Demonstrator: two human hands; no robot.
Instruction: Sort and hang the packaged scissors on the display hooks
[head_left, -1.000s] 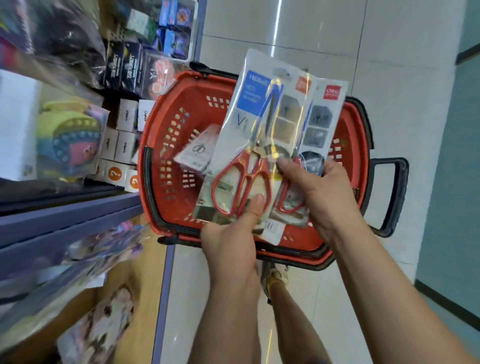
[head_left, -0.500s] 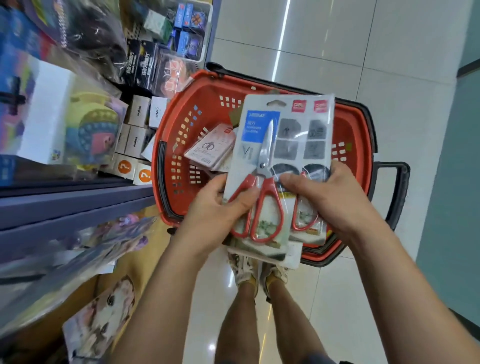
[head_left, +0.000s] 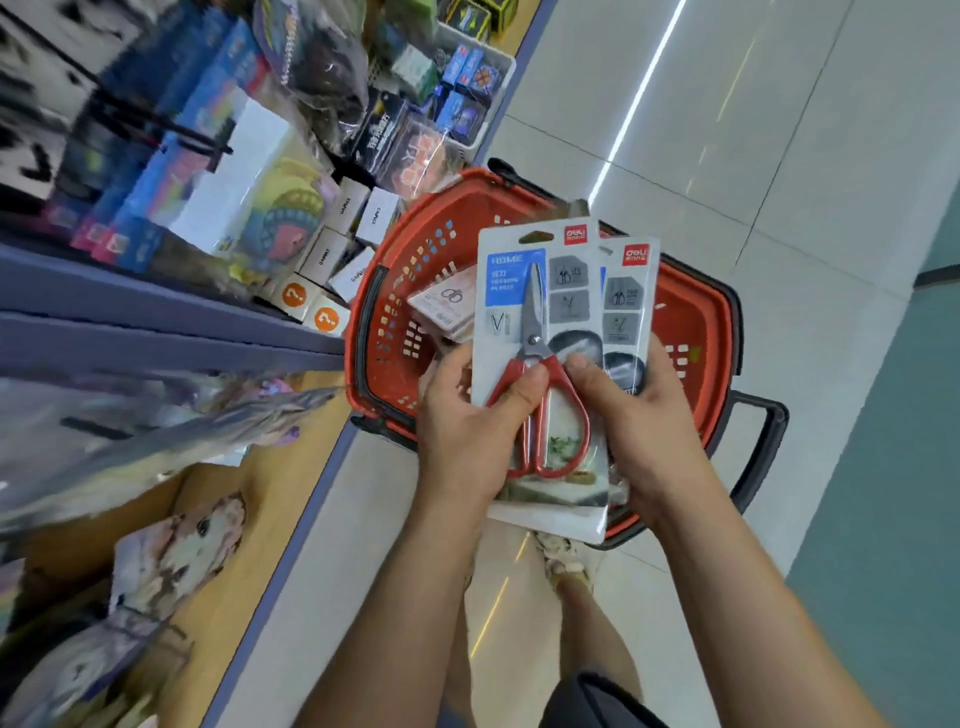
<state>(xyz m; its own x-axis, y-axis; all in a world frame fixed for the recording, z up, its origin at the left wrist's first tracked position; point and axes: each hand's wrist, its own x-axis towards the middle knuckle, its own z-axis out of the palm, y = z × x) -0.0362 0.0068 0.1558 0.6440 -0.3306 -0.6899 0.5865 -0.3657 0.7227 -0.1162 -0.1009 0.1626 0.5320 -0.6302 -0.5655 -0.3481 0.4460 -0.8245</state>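
A stack of packaged scissors sits between both hands over a red basket (head_left: 691, 332). The front pack (head_left: 524, 291) is a grey card with a blue label and red-handled scissors; a second pack (head_left: 631, 291) fans out behind it to the right. My left hand (head_left: 467, 431) grips the stack's left edge, thumb on the red handle. My right hand (head_left: 639, 426) holds the right side, thumb pressed on the front pack. Another small scissors pack (head_left: 447, 306) lies in the basket. Display hooks are too blurred to make out.
Store shelves (head_left: 171, 338) packed with boxes and bagged goods run along the left. The basket's black handle (head_left: 758, 457) sticks out to the right. My legs and shoes (head_left: 561, 561) stand on the pale tiled floor (head_left: 727, 130) below the basket.
The packs have been squared up into a tighter stack and drawn lower and closer to me. The view has swung left, showing more of the shelves.
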